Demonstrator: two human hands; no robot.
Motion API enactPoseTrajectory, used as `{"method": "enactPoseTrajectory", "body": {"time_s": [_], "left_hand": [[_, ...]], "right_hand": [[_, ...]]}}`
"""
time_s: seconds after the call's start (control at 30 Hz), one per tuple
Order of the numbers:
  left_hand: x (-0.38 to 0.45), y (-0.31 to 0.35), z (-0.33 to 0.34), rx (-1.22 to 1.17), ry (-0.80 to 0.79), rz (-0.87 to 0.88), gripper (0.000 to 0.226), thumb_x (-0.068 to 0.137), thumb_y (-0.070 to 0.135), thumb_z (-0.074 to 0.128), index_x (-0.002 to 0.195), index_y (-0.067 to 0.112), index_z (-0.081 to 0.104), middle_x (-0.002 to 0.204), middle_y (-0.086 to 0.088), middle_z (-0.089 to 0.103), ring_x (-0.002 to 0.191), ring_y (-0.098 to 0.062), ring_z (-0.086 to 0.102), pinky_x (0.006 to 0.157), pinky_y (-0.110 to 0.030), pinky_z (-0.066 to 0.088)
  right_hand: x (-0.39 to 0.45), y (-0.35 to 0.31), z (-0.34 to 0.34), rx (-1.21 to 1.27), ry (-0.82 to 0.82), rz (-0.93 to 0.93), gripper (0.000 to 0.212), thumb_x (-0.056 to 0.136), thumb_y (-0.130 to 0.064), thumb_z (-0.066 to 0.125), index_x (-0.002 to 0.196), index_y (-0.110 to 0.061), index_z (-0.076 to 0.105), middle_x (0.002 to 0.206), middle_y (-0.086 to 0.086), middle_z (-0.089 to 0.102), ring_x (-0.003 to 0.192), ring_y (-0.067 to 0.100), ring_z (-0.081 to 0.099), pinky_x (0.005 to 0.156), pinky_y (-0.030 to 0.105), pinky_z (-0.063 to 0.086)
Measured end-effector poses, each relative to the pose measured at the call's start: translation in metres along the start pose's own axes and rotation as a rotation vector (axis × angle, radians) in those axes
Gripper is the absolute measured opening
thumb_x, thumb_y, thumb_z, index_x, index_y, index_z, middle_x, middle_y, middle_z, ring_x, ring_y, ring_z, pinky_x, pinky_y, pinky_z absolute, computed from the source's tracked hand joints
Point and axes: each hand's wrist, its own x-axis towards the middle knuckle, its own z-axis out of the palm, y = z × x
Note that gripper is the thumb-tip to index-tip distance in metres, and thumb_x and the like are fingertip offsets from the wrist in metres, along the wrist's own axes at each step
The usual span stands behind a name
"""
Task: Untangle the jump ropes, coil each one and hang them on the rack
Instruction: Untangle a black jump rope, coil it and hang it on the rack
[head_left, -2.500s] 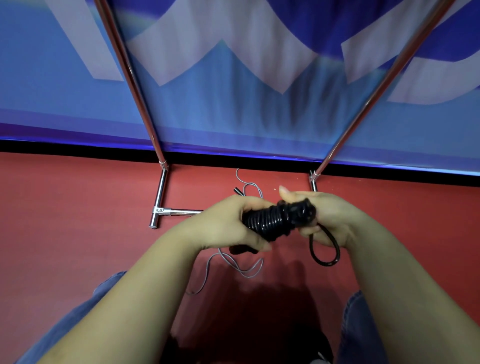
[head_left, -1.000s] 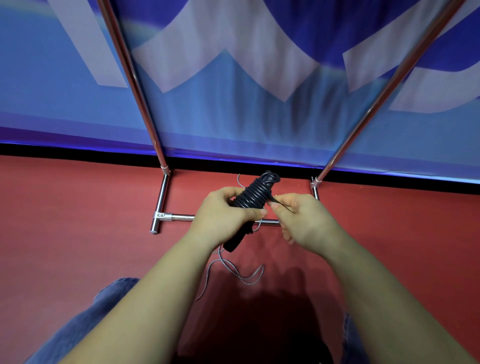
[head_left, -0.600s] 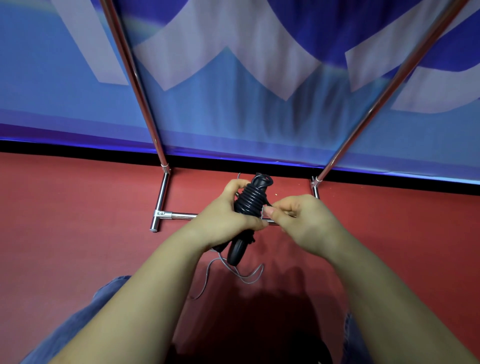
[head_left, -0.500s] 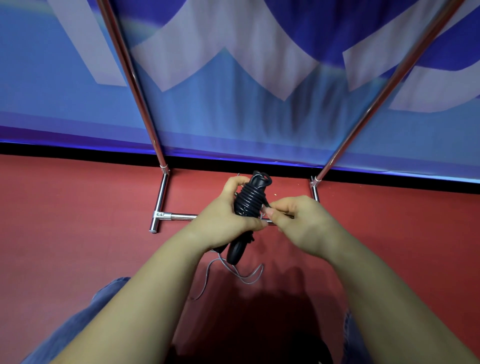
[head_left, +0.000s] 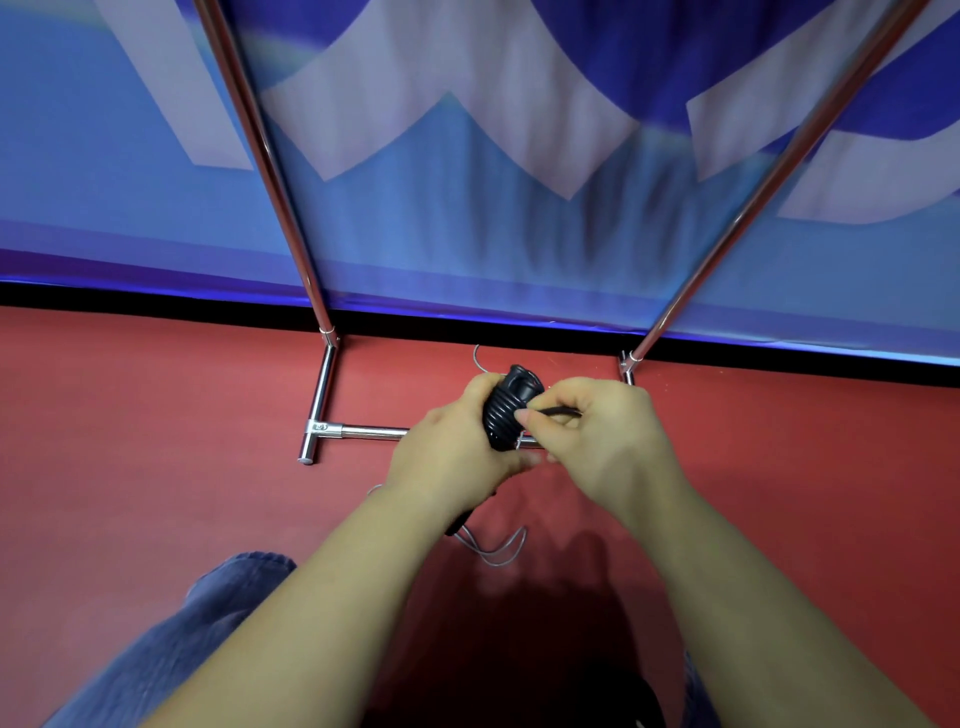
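Note:
A black jump rope (head_left: 503, 418) is wound in tight turns around its handles, standing roughly upright. My left hand (head_left: 454, 452) grips the lower part of this bundle, and a handle end pokes out below my wrist. My right hand (head_left: 597, 439) pinches the loose black rope end sticking out to the right of the coil. A thin grey jump rope (head_left: 501, 548) lies loose on the red floor under my hands. The chrome rack (head_left: 324, 395) stands just beyond, with two slanted poles rising out of view.
The rack's floor bar (head_left: 371, 431) runs left to right behind my hands, with a second foot (head_left: 626, 366) at the right. A blue and white banner (head_left: 467, 182) hangs behind the rack. My jeans-clad knee (head_left: 208, 613) is at lower left.
The black bundle has turned from lying sideways to standing upright and rose a little. My right hand went from cupping the coil with a hanging loop to pinching the short rope end.

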Motion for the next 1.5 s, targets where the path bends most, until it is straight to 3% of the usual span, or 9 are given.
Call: {"method": "enactPoseTrajectory", "body": {"time_s": [0.3,0.47,0.57,0.67,0.77,0.93,1.13,1.33,1.5], "left_hand": [[0.001,0.001,0.001,0.056,0.038,0.011,0.056,0.075,0.059,0.064,0.125,0.041,0.045,0.107,0.004,0.068,0.103,-0.025,0.060,0.073,-0.032,0.043],[0.000,0.001,0.004,0.096,0.037,0.043,0.050,0.081,0.051,0.059,0.128,0.038,0.043,0.106,0.001,0.068,0.102,-0.028,0.060,0.068,-0.030,0.038],[0.000,0.001,0.005,0.100,0.037,0.036,0.049,0.085,0.047,0.054,0.131,0.037,0.041,0.108,-0.001,0.067,0.103,-0.030,0.059,0.069,-0.032,0.039],[0.003,-0.002,0.004,0.071,0.055,0.018,0.050,0.087,0.041,0.053,0.135,0.037,0.039,0.114,-0.003,0.066,0.106,-0.031,0.058,0.073,-0.033,0.040],[0.005,-0.003,0.003,0.054,0.056,-0.003,0.043,0.090,0.043,0.051,0.131,0.038,0.040,0.109,-0.002,0.067,0.101,-0.030,0.059,0.071,-0.033,0.041],[0.004,0.000,0.002,0.023,0.084,-0.008,0.039,0.089,0.046,0.050,0.126,0.037,0.044,0.106,0.000,0.068,0.100,-0.030,0.059,0.074,-0.034,0.045],[0.001,0.003,-0.001,-0.026,0.083,-0.045,0.045,0.080,0.061,0.050,0.121,0.040,0.047,0.099,0.001,0.067,0.094,-0.029,0.059,0.070,-0.033,0.042],[-0.001,0.007,-0.002,-0.041,0.066,-0.045,0.037,0.084,0.061,0.044,0.116,0.043,0.048,0.090,0.007,0.061,0.089,-0.026,0.056,0.068,-0.032,0.039],[0.001,0.006,-0.001,-0.178,0.013,-0.033,0.021,0.081,0.062,0.050,0.095,0.047,0.055,0.090,0.014,0.067,0.092,-0.018,0.060,0.078,-0.034,0.048]], "right_hand": [[-0.004,-0.007,0.003,0.280,-0.060,0.083,0.013,0.078,-0.014,0.069,0.068,-0.020,0.064,0.054,-0.003,0.060,0.044,0.006,0.050,0.053,0.026,0.044],[-0.007,-0.009,0.005,0.349,-0.130,0.074,0.017,0.077,-0.029,0.073,0.074,-0.014,0.066,0.071,0.011,0.071,0.069,0.025,0.067,0.076,0.046,0.054],[-0.008,-0.013,0.005,0.309,-0.146,0.054,0.012,0.085,-0.022,0.066,0.074,-0.017,0.068,0.072,0.004,0.072,0.073,0.020,0.068,0.082,0.045,0.055],[-0.010,-0.017,0.001,0.271,-0.169,-0.020,0.012,0.087,-0.017,0.063,0.083,-0.024,0.072,0.078,-0.003,0.067,0.070,0.003,0.063,0.079,0.026,0.054],[-0.010,-0.017,-0.003,0.071,-0.097,-0.143,0.017,0.083,-0.027,0.069,0.097,-0.019,0.075,0.078,-0.010,0.047,0.069,-0.007,0.050,0.067,0.006,0.037],[-0.009,-0.015,-0.005,-0.145,0.021,-0.257,0.029,0.077,-0.051,0.058,0.087,-0.030,0.076,0.078,-0.006,0.061,0.080,0.010,0.050,0.076,0.019,0.036],[-0.013,-0.019,-0.008,-0.127,0.089,-0.216,0.018,0.086,-0.036,0.063,0.080,-0.025,0.076,0.073,-0.002,0.070,0.079,0.016,0.058,0.077,0.031,0.040],[-0.011,-0.018,-0.008,-0.052,0.031,-0.189,0.038,0.091,-0.044,0.045,0.090,-0.019,0.073,0.084,0.001,0.074,0.087,0.022,0.066,0.084,0.041,0.049],[-0.005,-0.015,-0.013,0.125,-0.041,-0.096,0.022,0.096,-0.032,0.043,0.092,-0.035,0.065,0.083,-0.014,0.072,0.089,-0.001,0.063,0.084,0.014,0.042]]}}
